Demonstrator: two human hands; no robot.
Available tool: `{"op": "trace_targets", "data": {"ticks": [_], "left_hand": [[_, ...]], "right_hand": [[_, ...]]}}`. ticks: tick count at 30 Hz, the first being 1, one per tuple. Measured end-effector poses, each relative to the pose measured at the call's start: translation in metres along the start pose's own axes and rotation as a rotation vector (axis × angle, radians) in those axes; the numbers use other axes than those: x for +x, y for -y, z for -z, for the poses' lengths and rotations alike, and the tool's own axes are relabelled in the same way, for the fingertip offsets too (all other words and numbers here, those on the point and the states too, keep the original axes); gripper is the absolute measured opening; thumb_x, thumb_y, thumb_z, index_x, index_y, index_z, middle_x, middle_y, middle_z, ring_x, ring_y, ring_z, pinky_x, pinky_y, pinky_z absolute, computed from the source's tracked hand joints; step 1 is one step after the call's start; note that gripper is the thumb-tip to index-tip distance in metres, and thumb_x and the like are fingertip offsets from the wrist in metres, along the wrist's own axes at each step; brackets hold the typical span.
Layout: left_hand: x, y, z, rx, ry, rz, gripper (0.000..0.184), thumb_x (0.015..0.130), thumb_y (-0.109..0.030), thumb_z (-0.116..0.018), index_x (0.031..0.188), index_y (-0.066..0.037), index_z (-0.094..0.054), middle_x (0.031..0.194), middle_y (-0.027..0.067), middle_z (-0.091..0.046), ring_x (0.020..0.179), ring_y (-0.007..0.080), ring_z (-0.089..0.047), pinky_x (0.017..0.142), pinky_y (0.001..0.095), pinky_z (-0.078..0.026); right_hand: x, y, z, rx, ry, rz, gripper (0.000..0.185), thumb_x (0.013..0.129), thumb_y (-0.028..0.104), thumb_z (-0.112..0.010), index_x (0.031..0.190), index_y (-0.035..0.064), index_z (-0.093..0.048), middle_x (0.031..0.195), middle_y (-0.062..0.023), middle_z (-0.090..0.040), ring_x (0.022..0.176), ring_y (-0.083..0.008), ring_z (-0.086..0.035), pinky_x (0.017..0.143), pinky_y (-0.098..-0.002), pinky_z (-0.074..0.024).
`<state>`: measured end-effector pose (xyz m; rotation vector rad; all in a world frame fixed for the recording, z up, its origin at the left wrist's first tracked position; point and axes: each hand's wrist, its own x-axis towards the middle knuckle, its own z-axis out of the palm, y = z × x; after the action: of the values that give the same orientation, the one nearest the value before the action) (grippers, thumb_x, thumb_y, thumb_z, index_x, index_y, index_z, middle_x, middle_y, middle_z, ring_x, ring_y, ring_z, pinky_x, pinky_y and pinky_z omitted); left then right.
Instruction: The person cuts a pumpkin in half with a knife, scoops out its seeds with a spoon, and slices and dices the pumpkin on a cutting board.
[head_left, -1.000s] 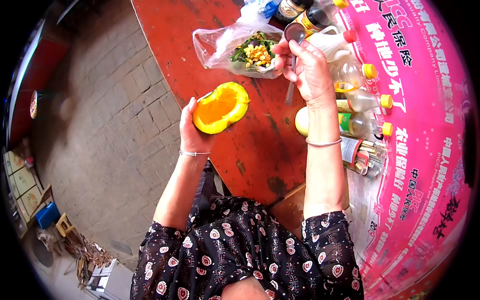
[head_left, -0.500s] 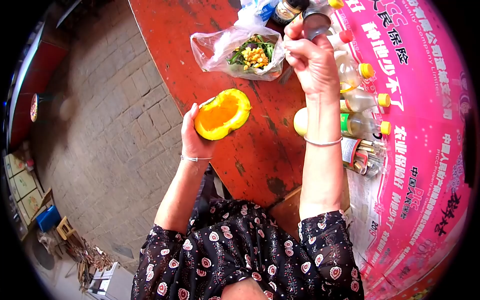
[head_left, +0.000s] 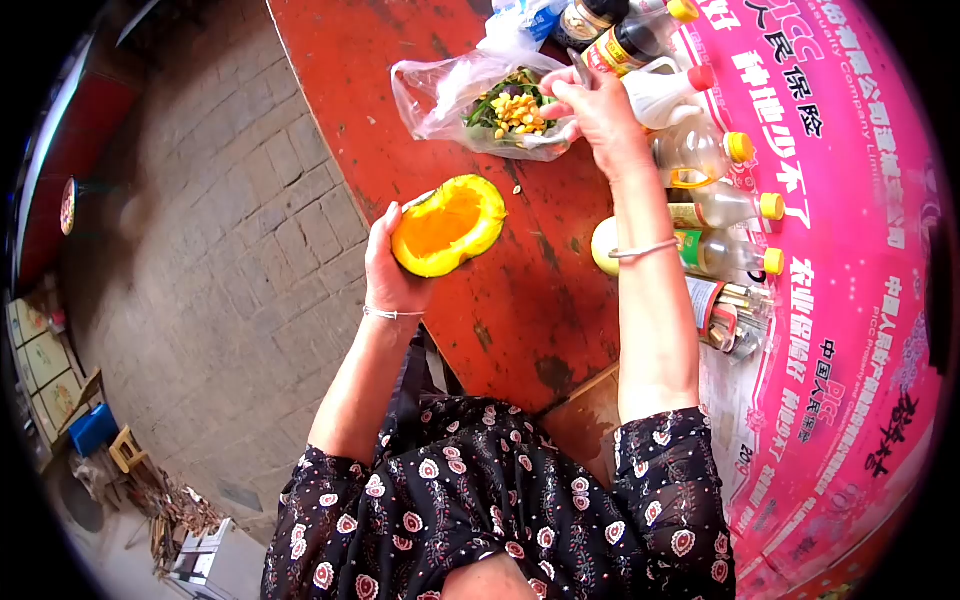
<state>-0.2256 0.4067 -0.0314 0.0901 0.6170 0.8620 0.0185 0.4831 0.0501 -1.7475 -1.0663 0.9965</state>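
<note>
A hollowed pumpkin half (head_left: 425, 240) rests in my left hand (head_left: 395, 275), its orange inside turned up and its rim bright yellow. My fingers wrap its left side and underside. Over the right side of the plastic bag, my right hand (head_left: 605, 115) is closed on a metal spoon (head_left: 580, 68); only part of the spoon shows between the fingers. Just below and left of that hand, the clear plastic bag (head_left: 425, 95) lies open with pumpkin seeds (head_left: 520, 114) and green scraps inside. One loose seed (head_left: 517, 189) lies on the red table.
Along the right side of the red table (head_left: 500, 330) stand several bottles, among them a dark sauce bottle (head_left: 625, 45) and an oil bottle (head_left: 700, 150). A pale round thing (head_left: 605, 246) sits under my right forearm. A pink printed sheet (head_left: 850, 250) covers the wall side.
My right hand has moved down and left toward the bag, and the spoon has turned so less of it shows. A loose seed now shows on the table. The pumpkin half stays nearly still.
</note>
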Motion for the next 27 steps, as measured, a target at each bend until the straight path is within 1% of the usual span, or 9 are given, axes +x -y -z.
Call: {"op": "trace_targets", "data": {"ticks": [1,4,7,9,12,18,21,25,27], "left_hand": [[0.000,-0.001,-0.005,0.015,-0.002,-0.006,0.053,0.091,-0.044,-0.041,0.121,-0.001,-0.051,0.119,0.0165,-0.058,0.104,0.0366,-0.059,0.078,0.0534,-0.052],[0.000,-0.001,-0.003,-0.005,0.008,0.005,0.053,0.091,-0.044,-0.041,0.121,-0.002,-0.051,0.120,0.0160,-0.058,0.105,0.0363,-0.059,0.078,0.0534,-0.051],[0.003,0.000,-0.004,-0.060,0.001,0.042,0.054,0.090,-0.047,-0.042,0.121,-0.003,-0.052,0.120,0.0155,-0.058,0.106,0.0359,-0.058,0.078,0.0547,-0.051],[0.005,0.001,-0.003,-0.096,-0.032,0.063,0.055,0.090,-0.048,-0.043,0.121,-0.004,-0.052,0.120,0.0152,-0.058,0.107,0.0359,-0.058,0.078,0.0553,-0.051],[0.002,0.001,-0.007,-0.150,0.015,0.109,0.057,0.090,-0.050,-0.043,0.122,-0.004,-0.051,0.122,0.0150,-0.058,0.108,0.0351,-0.057,0.079,0.0556,-0.050],[-0.010,0.002,-0.033,-0.015,0.118,0.093,0.059,0.092,-0.051,-0.040,0.124,-0.003,-0.049,0.120,0.0147,-0.058,0.105,0.0310,-0.060,0.077,0.0515,-0.053],[-0.013,0.005,-0.042,0.058,0.102,0.079,0.059,0.092,-0.052,-0.040,0.124,-0.003,-0.049,0.120,0.0149,-0.058,0.105,0.0317,-0.059,0.078,0.0522,-0.052],[-0.018,0.005,-0.048,0.048,0.132,0.164,0.061,0.092,-0.055,-0.040,0.123,-0.003,-0.049,0.121,0.0149,-0.057,0.106,0.0318,-0.059,0.078,0.0529,-0.052],[-0.019,0.008,-0.051,0.025,0.138,0.210,0.063,0.091,-0.057,-0.039,0.122,-0.003,-0.049,0.121,0.0146,-0.057,0.106,0.0317,-0.059,0.079,0.0534,-0.052]], "right_hand": [[-0.004,-0.003,0.000,0.133,-0.060,0.040,0.013,0.087,0.011,-0.054,0.094,0.0026,-0.062,0.084,-0.0071,-0.065,0.062,-0.0116,-0.064,0.037,-0.0195,-0.0386],[-0.022,0.011,0.010,0.372,0.036,0.081,0.019,0.092,0.018,-0.054,0.101,0.0023,-0.061,0.084,-0.0057,-0.063,0.060,-0.0077,-0.058,0.042,-0.0153,-0.0345],[-0.054,0.022,0.008,0.283,0.123,0.041,0.019,0.092,0.020,-0.055,0.095,0.0031,-0.063,0.080,-0.0036,-0.061,0.063,-0.0053,-0.055,0.047,-0.0155,-0.0366],[-0.066,0.005,0.000,0.258,0.161,0.080,0.014,0.089,0.019,-0.061,0.092,0.0058,-0.065,0.074,0.0027,-0.058,0.059,-0.0013,-0.049,0.051,-0.0140,-0.0354],[-0.093,-0.003,-0.008,0.243,0.144,-0.013,0.011,0.087,0.016,-0.063,0.084,0.0053,-0.064,0.070,0.0063,-0.054,0.060,-0.0010,-0.044,0.053,-0.0171,-0.0357],[-0.128,-0.024,-0.001,0.248,0.008,-0.164,0.013,0.088,0.013,-0.059,0.098,0.0049,-0.060,0.074,0.0054,-0.053,0.062,-0.0005,-0.044,0.052,-0.0164,-0.0350],[-0.145,-0.024,0.010,0.264,-0.004,-0.060,0.016,0.089,0.011,-0.056,0.103,0.0040,-0.059,0.078,0.0037,-0.053,0.064,-0.0006,-0.044,0.053,-0.0155,-0.0348],[-0.165,-0.001,0.018,-0.055,-0.059,0.199,0.024,0.090,0.007,-0.056,0.113,0.0046,-0.058,0.078,0.0001,-0.057,0.064,-0.0043,-0.048,0.054,-0.0195,-0.0415],[-0.170,0.004,0.024,-0.350,-0.079,0.335,0.028,0.087,0.006,-0.059,0.115,0.0041,-0.057,0.081,-0.0091,-0.062,0.063,-0.0188,-0.057,0.056,-0.0293,-0.0475]]}}
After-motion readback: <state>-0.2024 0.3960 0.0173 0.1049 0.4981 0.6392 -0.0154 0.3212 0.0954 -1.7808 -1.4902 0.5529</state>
